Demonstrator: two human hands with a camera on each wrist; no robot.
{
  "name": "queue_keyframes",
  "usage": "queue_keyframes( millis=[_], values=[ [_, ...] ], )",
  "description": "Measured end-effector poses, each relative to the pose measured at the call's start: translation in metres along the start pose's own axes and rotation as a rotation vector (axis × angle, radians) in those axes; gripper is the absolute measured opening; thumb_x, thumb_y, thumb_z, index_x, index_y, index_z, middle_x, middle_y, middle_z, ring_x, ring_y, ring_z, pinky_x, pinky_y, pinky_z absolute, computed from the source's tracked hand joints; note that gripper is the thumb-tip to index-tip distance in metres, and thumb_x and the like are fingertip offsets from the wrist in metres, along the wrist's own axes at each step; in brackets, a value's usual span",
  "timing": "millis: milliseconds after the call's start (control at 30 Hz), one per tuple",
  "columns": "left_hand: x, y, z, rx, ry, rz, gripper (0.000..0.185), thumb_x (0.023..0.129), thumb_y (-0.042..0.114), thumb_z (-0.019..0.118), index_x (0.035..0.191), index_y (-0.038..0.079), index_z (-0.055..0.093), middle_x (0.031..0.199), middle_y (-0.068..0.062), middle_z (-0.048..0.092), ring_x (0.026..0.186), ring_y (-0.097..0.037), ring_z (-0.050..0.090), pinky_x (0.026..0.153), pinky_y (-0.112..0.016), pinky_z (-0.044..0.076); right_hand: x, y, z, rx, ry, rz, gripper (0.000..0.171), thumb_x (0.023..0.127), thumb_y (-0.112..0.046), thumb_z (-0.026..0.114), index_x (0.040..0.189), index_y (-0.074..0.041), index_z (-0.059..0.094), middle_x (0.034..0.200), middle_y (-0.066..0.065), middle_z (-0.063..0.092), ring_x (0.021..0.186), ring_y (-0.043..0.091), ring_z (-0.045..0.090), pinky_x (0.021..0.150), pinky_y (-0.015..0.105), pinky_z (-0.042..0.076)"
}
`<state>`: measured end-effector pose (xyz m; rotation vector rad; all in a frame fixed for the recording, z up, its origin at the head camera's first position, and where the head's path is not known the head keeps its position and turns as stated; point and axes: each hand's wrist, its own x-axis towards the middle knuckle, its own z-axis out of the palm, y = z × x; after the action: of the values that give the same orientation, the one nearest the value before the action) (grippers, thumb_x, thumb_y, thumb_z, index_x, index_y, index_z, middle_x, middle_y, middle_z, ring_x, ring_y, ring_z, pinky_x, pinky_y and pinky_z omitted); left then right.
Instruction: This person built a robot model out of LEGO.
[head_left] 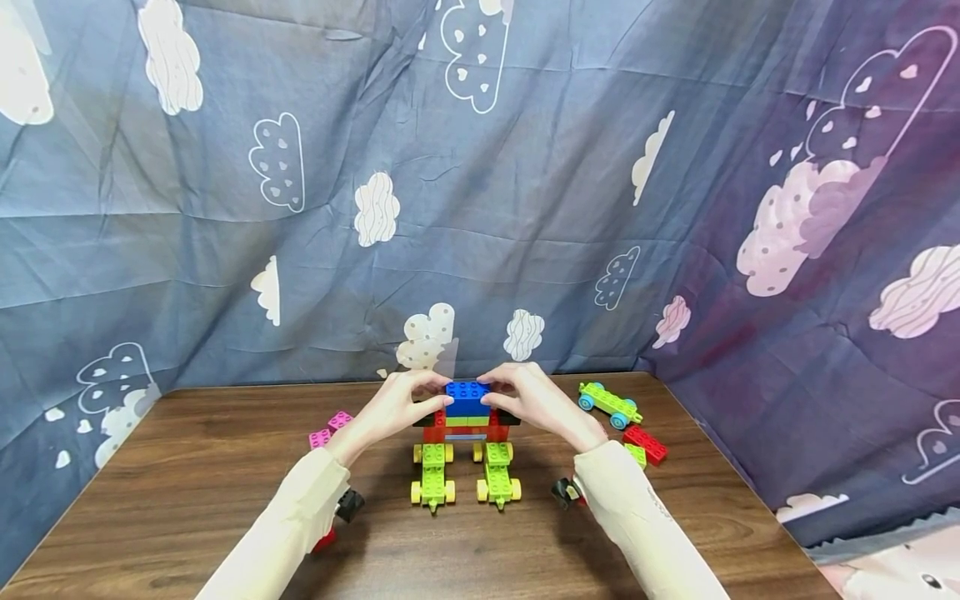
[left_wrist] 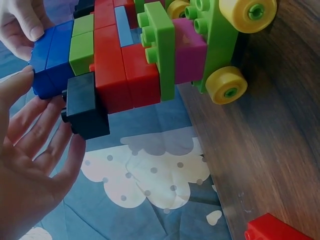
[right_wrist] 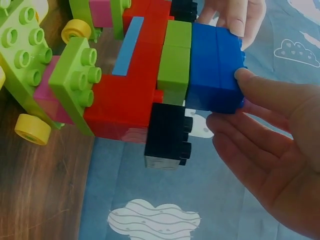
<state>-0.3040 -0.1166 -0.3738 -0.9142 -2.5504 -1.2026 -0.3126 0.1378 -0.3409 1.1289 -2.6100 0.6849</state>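
Observation:
Two stacked blue bricks [head_left: 468, 406] form the top of a built figure. My left hand [head_left: 393, 407] pinches their left side and my right hand [head_left: 537, 402] their right side, thumbs in front. Beneath them are lime bricks [right_wrist: 175, 55], then red bricks [right_wrist: 117, 107] with a light blue piece [right_wrist: 129, 46] in the middle. A black brick [left_wrist: 87, 107] juts out on the left, another black brick [right_wrist: 165, 132] on the right. Pink bricks [left_wrist: 189, 55] join the lower lime plates to two lime wheeled bases [head_left: 433, 477] with yellow wheels, standing on the table.
Loose pink bricks [head_left: 320, 437] lie at the left. A lime car base with blue wheels [head_left: 609, 406] and a red brick [head_left: 645, 445] lie at the right. Black pieces [head_left: 350, 504] sit by both forearms. A patterned cloth [head_left: 330, 275] hangs behind the wooden table [head_left: 225, 467].

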Motion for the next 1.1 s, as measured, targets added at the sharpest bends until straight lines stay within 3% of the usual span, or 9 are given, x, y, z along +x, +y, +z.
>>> queue_keyframes(
  millis=[300,800,1100],
  values=[
    [0.0014,0.0039,-0.003,0.026,-0.02,-0.008,0.032,0.093,0.026,0.07,0.118,0.007,0.07,0.11,-0.007,0.074,0.1,-0.021,0.069,0.097,-0.044,0.055,-0.0036,0.0044,0.0059,0.03,0.077,-0.071,0.027,0.089,-0.015,0.072,0.114,-0.003,0.071,0.1,0.01,0.074,0.082,0.012,0.067,0.076,0.027,0.059],
    [0.0009,0.0003,-0.001,0.023,-0.036,-0.004,0.033,0.094,0.027,0.068,0.121,0.008,0.069,0.112,-0.007,0.074,0.101,-0.021,0.069,0.095,-0.042,0.056,-0.0049,0.0036,0.0049,0.064,0.012,0.022,0.031,0.092,-0.018,0.07,0.121,-0.007,0.069,0.108,0.008,0.074,0.088,0.013,0.068,0.082,0.026,0.059],
    [-0.0002,0.003,-0.0015,0.013,-0.048,-0.016,0.035,0.094,0.028,0.067,0.122,0.007,0.068,0.113,-0.008,0.073,0.102,-0.021,0.069,0.096,-0.042,0.056,-0.0046,0.0033,0.0043,0.053,-0.018,0.032,0.032,0.092,-0.02,0.07,0.122,-0.008,0.068,0.109,0.006,0.074,0.088,0.011,0.066,0.081,0.024,0.057]
  ],
)
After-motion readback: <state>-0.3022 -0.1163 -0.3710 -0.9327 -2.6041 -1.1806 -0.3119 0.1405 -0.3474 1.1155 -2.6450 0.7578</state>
